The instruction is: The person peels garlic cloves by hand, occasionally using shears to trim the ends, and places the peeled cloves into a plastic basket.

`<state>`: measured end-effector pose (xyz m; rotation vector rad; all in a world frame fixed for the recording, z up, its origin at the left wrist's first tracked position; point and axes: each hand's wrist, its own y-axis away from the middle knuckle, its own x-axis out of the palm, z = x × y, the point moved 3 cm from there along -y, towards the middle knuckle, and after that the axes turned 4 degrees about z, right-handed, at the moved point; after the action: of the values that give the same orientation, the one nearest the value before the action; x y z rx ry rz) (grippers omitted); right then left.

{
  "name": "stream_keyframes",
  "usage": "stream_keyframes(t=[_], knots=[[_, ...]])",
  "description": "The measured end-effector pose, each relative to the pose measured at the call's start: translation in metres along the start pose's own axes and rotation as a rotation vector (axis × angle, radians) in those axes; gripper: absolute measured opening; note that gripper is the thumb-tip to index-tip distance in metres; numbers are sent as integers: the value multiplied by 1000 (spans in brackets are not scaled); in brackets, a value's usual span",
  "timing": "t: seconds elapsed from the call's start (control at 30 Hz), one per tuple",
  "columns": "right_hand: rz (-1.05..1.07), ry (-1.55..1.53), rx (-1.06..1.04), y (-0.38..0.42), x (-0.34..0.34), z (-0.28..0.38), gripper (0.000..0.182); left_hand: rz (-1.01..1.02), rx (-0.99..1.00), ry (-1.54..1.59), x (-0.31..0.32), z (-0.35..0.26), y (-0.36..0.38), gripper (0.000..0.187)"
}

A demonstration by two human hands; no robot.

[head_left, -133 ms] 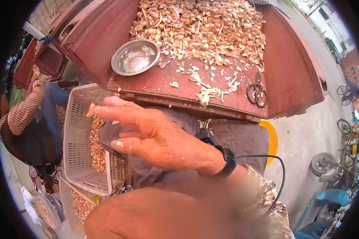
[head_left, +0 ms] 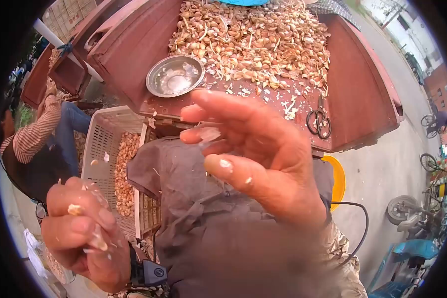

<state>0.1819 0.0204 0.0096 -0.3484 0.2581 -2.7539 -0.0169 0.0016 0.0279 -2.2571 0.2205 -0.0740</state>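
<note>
My right hand (head_left: 263, 154) hovers before the red cart bed, fingers apart and slightly curved, with a flake of papery garlic skin (head_left: 209, 134) clinging to them and smaller bits on the thumb. At lower left my left hand (head_left: 84, 233) is closed, its fingers curled in beside the crate. Pale garlic scraps stick to its knuckles and thumb; whatever lies inside the fingers is hidden. Garlic cloves (head_left: 126, 174) fill part of the white plastic crate (head_left: 97, 149). A big heap of unpeeled cloves (head_left: 253, 42) covers the cart bed (head_left: 352, 84).
A metal bowl (head_left: 175, 76) sits at the bed's left, with dark scissors (head_left: 319, 121) at its right front edge. Grey cloth (head_left: 184, 174) covers my lap. A yellow basin (head_left: 338, 181) shows behind my right wrist. Another person in a striped sleeve (head_left: 37, 129) sits at left.
My right hand has moved from over the crate to the right, and the clove at its fingertips is gone. My left hand has come into view, curled, at lower left.
</note>
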Motion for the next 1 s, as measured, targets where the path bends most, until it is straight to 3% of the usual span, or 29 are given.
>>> stream_keyframes(t=[0.03,0.1,0.13,0.17,0.23,0.27,0.37,0.43,0.47,0.53,0.6,0.7,1.0], knots=[[-17,-71,-42,16,-8,25,60,-110,-45,-158,-29,7,7,16],[0,-29,-222,38,-15,62,59,-272,-321,-467,-63,35,23,22],[3,-6,-281,45,-15,72,58,-178,-494,-539,-87,57,35,21],[-3,11,-328,52,-16,82,58,-168,-472,-609,-89,71,36,12],[-10,56,-407,64,-13,97,57,-98,-430,-951,-115,114,52,13],[-7,83,-432,71,-11,104,57,46,-599,-982,-135,137,66,23],[-47,136,-525,91,-9,125,55,253,-502,-1507,-165,166,98,33],[-54,184,-538,100,-7,133,54,30,-352,-894,-115,83,16,42],[-62,206,-544,104,-6,134,54,-236,-285,-398,-81,32,-23,47],[-84,242,-560,108,-3,135,53,-121,-31,-137,-34,-25,-40,45],[-99,266,-569,112,-1,135,52,107,130,15,8,-58,-34,43],[-133,305,-586,117,2,138,51,287,91,134,52,-61,-24,41],[-182,378,-660,120,8,145,47,269,60,172,57,-50,-20,34]])
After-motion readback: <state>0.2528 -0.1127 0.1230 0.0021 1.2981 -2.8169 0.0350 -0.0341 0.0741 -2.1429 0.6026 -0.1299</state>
